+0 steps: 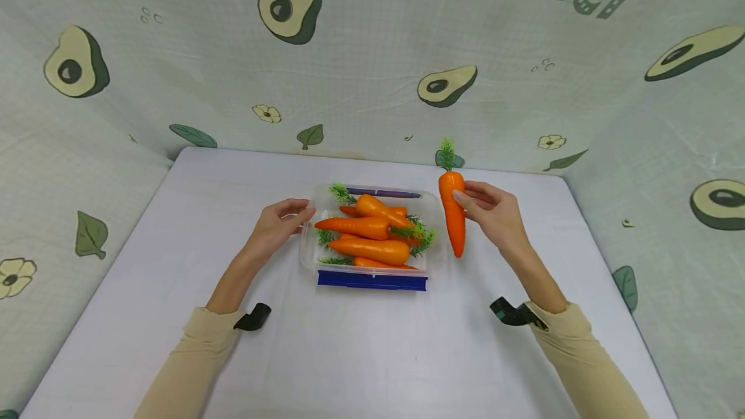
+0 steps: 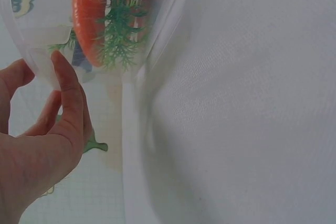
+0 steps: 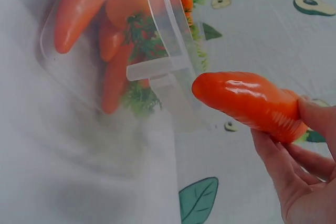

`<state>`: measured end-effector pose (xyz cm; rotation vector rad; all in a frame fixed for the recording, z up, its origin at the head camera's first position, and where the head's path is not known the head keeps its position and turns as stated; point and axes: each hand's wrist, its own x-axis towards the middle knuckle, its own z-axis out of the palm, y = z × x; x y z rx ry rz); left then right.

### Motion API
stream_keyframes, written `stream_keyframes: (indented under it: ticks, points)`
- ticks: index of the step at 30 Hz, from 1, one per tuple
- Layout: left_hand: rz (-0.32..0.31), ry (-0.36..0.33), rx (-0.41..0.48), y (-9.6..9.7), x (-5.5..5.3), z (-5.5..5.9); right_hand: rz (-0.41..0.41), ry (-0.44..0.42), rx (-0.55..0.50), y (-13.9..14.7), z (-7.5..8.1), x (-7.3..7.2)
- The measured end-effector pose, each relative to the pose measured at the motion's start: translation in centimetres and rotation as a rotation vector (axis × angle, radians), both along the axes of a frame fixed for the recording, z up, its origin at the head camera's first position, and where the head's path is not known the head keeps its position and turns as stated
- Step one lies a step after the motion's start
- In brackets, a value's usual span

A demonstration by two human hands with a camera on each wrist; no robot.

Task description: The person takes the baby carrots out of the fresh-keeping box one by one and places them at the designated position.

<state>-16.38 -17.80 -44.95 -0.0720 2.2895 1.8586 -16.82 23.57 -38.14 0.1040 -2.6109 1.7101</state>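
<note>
A clear plastic container with blue clasps stands on the table, holding several orange toy carrots with green tops. At its left rim, my left hand pinches the wall between thumb and fingers; the left wrist view shows this hand at the container's corner. To the right of the container, my right hand holds up one carrot, top upward and tip down. In the right wrist view, thumb and fingers grip that carrot near its leafy end, apart from the container.
The white table extends in front of and beside the container. Behind it hangs a cloth printed with avocados and leaves, which also runs down both sides. A blue clasp juts from the container's front.
</note>
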Motion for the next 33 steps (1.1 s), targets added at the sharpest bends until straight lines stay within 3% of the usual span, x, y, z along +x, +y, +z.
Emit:
stream_keyframes:
  ticks: [6, 21, 33]
  points:
    - [0.005, -0.007, -0.001, 0.0, 0.0, 0.0, -0.069, -0.014, -0.026, 1.1, -1.2, -0.5]
    - [0.014, -0.002, -0.001, 0.1, 0.1, -0.1, -0.19, -0.141, -0.071, 2.5, -4.4, -1.8]
    - [0.024, -0.011, 0.004, 0.1, 0.0, -0.2, -0.224, -0.2, -0.037, 2.6, -6.8, -2.5]
